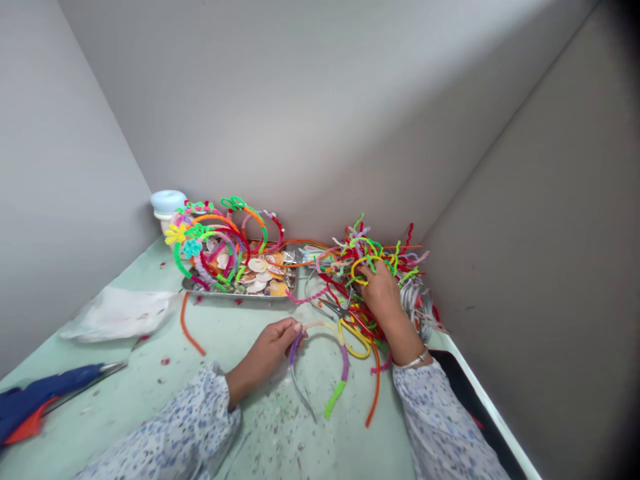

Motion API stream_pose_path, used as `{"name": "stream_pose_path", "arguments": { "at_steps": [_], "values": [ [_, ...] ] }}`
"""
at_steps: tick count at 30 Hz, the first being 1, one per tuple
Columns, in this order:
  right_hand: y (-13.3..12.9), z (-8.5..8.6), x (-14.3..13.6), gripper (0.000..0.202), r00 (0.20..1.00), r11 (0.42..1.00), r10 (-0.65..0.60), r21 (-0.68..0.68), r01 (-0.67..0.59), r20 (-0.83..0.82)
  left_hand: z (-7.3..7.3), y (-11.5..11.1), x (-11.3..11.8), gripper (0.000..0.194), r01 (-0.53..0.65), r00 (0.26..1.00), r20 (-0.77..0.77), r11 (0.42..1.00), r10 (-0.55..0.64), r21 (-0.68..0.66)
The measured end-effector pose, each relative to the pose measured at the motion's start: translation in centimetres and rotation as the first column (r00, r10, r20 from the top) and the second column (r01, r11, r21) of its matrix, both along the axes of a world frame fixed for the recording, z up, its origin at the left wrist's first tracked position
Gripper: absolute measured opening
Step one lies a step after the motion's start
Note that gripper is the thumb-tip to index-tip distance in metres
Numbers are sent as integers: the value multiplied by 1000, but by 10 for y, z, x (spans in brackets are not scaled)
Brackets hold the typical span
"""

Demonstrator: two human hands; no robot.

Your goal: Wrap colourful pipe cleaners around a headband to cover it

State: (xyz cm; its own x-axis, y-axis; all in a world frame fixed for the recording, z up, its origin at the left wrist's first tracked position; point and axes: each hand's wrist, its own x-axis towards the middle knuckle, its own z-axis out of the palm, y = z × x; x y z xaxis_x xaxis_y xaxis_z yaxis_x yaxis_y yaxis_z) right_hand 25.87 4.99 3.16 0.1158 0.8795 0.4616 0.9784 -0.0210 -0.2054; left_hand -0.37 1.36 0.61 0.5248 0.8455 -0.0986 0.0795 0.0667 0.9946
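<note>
Over our green table (220, 343), our left hand (273, 343) pinches the headband (345, 363) at twelve o'clock while our right hand (383, 293), grip unclear, seems to pick pipe cleaners (361, 248) at one o'clock, next needing one untangled.

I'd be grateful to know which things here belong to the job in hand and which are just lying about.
Apparently in use:
headband, held in the left hand
fuzzy wires, touched by the right hand

Seemingly just lying about:
blue tool
plastic bag
tray of shells
lidded jar
</note>
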Motion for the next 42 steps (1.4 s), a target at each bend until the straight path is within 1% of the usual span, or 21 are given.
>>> {"name": "stream_pose_path", "arguments": {
  "at_steps": [2, 4, 8, 10, 12, 15, 19, 20, 22, 25, 28, 31, 34, 36, 39, 42],
  "values": [
    [1, -1, 1, 34, 998, 998, -36, 47, 33, 49, -2, 1, 0, 39, 0, 1000, -13, 1000, 0, 21],
    [1, -2, 1, 33, 995, 997, -44, 67, 39, 88, -4, 1, 0, 39, 4, 1000, -19, 1000, -4, 27],
    [0, -4, 1, 33, 991, 999, -35, 44, 30, 132, -3, 0, 0, 39, 18, 1000, -23, 999, -17, 46],
    [1, -5, 0, 32, 992, 999, -30, 27, 27, 126, -2, 0, 0, 38, 18, 999, -28, 998, -16, 55],
    [2, -6, 0, 31, 995, 999, -30, 33, 27, 94, -1, -1, 0, 38, 14, 999, -33, 998, -12, 59],
    [5, -6, 2, 29, 999, 996, -34, 82, 32, 24, -2, -1, 0, 38, 12, 999, -36, 998, -10, 59],
    [8, 1, 10, 30, 989, 977, -8, 211, 39, -149, -4, 0, -1, 38, 16, 999, -37, 998, -14, 57],
    [9, 4, 13, 30, 979, 965, -17, 252, 69, -205, -4, 0, -1, 38, 19, 999, -37, 998, -17, 58],
    [9, 11, 19, 27, 954, 947, -51, 288, 141, -297, -4, 1, -1, 38, 24, 999, -40, 998, -21, 66],
    [7, 20, 25, 33, 889, 920, -106, 294, 257, -446, -3, 1, 0, 38, 25, 999, -50, 997, -21, 77],
    [3, 27, 26, 33, 858, 922, -122, 262, 284, -498, -3, 0, 0, 37, 25, 999, -47, 997, -22, 73],
    [0, 31, 24, 32, 843, 919, -109, 270, 288, -527, -3, 0, 0, 36, 21, 998, -53, 997, -17, 79],
    [-1, 34, 27, 34, 788, 902, -65, 301, 308, -612, -3, 0, 0, 35, 15, 997, -72, 995, -8, 101],
    [0, 34, 32, 37, 726, 882, -29, 324, 342, -687, -3, 0, -1, 34, 6, 997, -79, 993, 4, 120],
    [3, 35, 41, 37, 623, 825, 51, 384, 413, -780, -2, 0, -1, 32, -7, 997, -75, 989, 18, 145],
    [5, 37, 47, 30, 516, 761, 168, 443, 473, -840, -2, 0, -1, 31, -7, 997, -77, 988, 19, 154]
  ]
}}
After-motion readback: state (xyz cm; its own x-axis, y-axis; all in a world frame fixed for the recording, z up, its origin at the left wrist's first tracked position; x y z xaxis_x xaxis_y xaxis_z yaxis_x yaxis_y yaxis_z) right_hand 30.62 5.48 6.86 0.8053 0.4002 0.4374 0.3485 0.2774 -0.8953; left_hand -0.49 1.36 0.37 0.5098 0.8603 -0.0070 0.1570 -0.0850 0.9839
